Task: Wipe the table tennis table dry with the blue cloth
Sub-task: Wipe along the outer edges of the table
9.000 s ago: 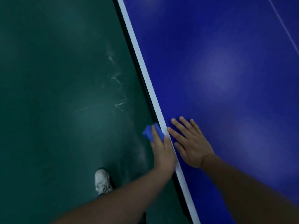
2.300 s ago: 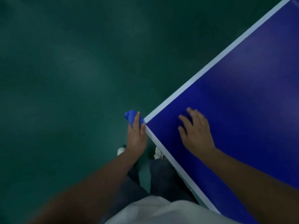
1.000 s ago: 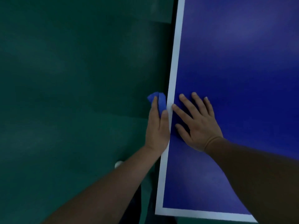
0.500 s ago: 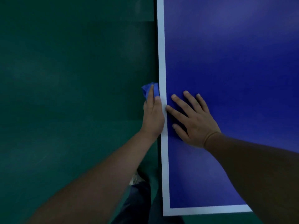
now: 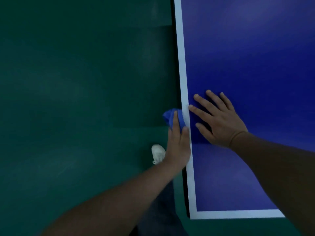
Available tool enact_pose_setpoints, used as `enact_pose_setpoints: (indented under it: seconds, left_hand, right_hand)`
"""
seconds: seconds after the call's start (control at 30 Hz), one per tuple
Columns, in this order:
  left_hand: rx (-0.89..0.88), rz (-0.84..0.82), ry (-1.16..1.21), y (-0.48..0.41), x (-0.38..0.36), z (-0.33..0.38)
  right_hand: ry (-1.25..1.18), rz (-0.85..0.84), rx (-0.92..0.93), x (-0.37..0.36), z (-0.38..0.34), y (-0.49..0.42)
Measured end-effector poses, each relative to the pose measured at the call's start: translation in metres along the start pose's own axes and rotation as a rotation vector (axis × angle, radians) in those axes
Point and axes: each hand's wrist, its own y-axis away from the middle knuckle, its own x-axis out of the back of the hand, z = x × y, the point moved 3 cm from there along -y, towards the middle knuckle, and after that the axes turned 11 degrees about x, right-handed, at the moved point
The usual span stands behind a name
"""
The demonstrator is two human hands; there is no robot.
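Observation:
The blue table tennis table fills the right side, with a white line along its left edge and near end. My left hand grips the bunched blue cloth against the table's left side edge, just outside the white line. The cloth sticks out past my fingertips over the floor. My right hand lies flat on the blue surface next to the white line, fingers spread, holding nothing.
Dark green floor covers the left half. My white shoe shows beside my left wrist, close to the table edge. The table's near corner is at the bottom.
Both hands have slid along the left edge, away from the near corner, with the cloth still pressed to the side. The view has shifted slightly; my shoe now shows.

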Motion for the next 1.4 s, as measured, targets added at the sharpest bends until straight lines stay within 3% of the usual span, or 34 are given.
enact_pose_setpoints:
  seconds: [0.13,0.27,0.5,0.7,0.8,1.03,1.2,1.4]
  left_hand:
    - [-0.007,0.055,-0.013,-0.053,0.007,0.045]
    - [-0.061,0.072,-0.047,-0.030,0.008,0.045]
    - [0.068,-0.155,-0.077,0.052,0.004,-0.026]
    - [0.024,-0.103,-0.024,-0.032,0.008,0.030]
    - [-0.031,-0.037,-0.023,-0.077,0.017,0.070]
    - [0.105,-0.077,0.034,-0.158,0.035,0.146]
    - [0.130,-0.158,0.001,-0.146,0.038,0.124]
    - [0.116,-0.081,0.079,-0.134,0.034,0.110]
  right_hand:
    - [-0.013,-0.018,-0.007,-0.001,0.001,0.001]
    - [-0.013,-0.044,-0.009,0.003,-0.001,0.000]
    - [-0.024,-0.055,-0.032,0.006,-0.003,-0.003]
    - [-0.112,0.020,-0.147,0.011,0.000,-0.015]
    - [-0.104,0.074,-0.142,0.026,0.035,-0.058]
    - [-0.052,0.014,-0.298,0.054,0.147,-0.193]
    - [-0.067,-0.021,-0.454,0.047,0.175,-0.245]
    - [-0.051,-0.043,-0.495,0.045,0.172,-0.244]
